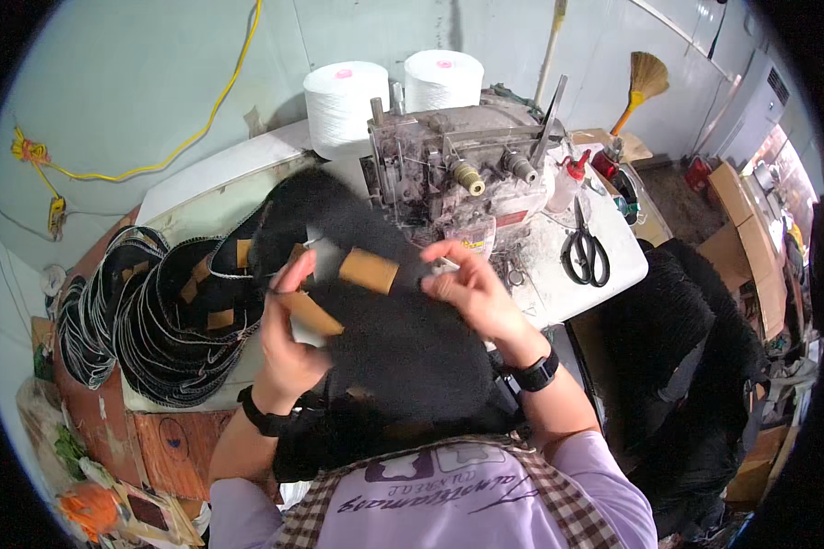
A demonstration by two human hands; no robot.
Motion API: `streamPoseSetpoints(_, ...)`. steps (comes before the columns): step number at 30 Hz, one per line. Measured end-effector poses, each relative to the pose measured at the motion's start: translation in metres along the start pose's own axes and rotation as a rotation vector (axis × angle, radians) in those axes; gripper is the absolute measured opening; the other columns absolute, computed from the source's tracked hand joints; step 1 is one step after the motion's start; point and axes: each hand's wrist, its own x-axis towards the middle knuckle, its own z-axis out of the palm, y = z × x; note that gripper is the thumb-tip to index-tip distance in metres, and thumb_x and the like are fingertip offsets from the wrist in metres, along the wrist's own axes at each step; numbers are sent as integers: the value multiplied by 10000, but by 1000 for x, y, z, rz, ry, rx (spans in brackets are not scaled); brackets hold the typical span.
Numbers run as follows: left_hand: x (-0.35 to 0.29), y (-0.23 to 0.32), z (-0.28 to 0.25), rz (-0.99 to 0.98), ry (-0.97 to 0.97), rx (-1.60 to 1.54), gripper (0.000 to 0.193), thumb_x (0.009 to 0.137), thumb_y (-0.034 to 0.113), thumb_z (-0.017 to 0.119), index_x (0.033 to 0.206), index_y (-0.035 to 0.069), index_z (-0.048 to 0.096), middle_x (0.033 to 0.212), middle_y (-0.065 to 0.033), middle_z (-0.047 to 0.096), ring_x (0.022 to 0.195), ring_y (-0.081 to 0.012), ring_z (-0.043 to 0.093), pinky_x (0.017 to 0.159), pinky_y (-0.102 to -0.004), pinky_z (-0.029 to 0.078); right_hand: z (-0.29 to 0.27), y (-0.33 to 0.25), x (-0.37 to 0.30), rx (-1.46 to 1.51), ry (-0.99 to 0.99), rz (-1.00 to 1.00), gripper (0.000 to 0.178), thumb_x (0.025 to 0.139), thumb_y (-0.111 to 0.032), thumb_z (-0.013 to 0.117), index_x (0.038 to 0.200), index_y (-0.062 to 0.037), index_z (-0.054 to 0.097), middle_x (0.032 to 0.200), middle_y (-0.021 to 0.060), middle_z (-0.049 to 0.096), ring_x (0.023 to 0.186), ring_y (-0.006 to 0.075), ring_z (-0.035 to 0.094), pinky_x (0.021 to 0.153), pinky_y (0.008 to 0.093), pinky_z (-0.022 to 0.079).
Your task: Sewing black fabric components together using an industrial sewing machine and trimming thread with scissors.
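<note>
A curved black fabric piece (325, 215) with tan patches is held up between my hands in front of the sewing machine (467, 174). My left hand (288, 343) is closed on its left side, next to a tan patch (311, 313) smeared by motion. A second tan patch (368, 271) shows between the hands. My right hand (476, 297) pinches the piece's right edge, thumb against the curled forefinger. More black fabric (403, 375) lies below, over my lap; where one piece ends and the other begins is hard to make out.
Stacked black pieces with white-stitched edges (178, 339) lie at the left. Two white thread cones (346, 105) stand behind the machine. Black-handled scissors (586, 254) and a red-topped bottle (572, 174) are on the table's right. A large black fabric heap (668, 366) sits at the right.
</note>
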Motion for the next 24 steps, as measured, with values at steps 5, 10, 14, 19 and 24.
streamPoseSetpoints(5,35,-2,17,-437,83,-690,417,1024,278,325,1109,-37,586,1063,-110,650,990,-172,603,887,-306,445,12,20,-5,84,125,36,323,927,-59,546,1249,-44,553,999,48,652,887,74,594,775,211,468)
streamPoseSetpoints(10,82,-48,-1,-760,316,-821,488,952,467,474,984,17,659,902,-57,665,822,-138,604,755,-262,463,38,21,-6,-223,108,-106,305,960,-103,513,1249,-20,561,964,53,663,870,85,611,765,217,491)
streamPoseSetpoints(14,65,-101,-70,-728,209,-1328,233,949,274,547,945,46,593,963,-98,646,968,-196,606,863,-317,484,50,24,0,157,-44,104,304,970,-119,501,1251,-17,555,896,67,670,786,112,647,692,228,516)
streamPoseSetpoints(19,6,-6,-70,-682,120,-403,388,840,24,608,1213,-3,505,1169,-99,579,1037,-202,584,912,-338,484,42,18,-2,201,28,54,298,934,-25,525,1228,1,570,877,55,668,759,95,628,704,222,512)
streamPoseSetpoints(24,-41,49,-44,-703,-142,-541,435,761,-38,647,1178,41,555,1117,-82,619,987,-192,612,889,-312,476,28,18,-12,100,-19,3,317,881,49,520,1183,3,607,923,49,675,784,78,609,718,216,498)
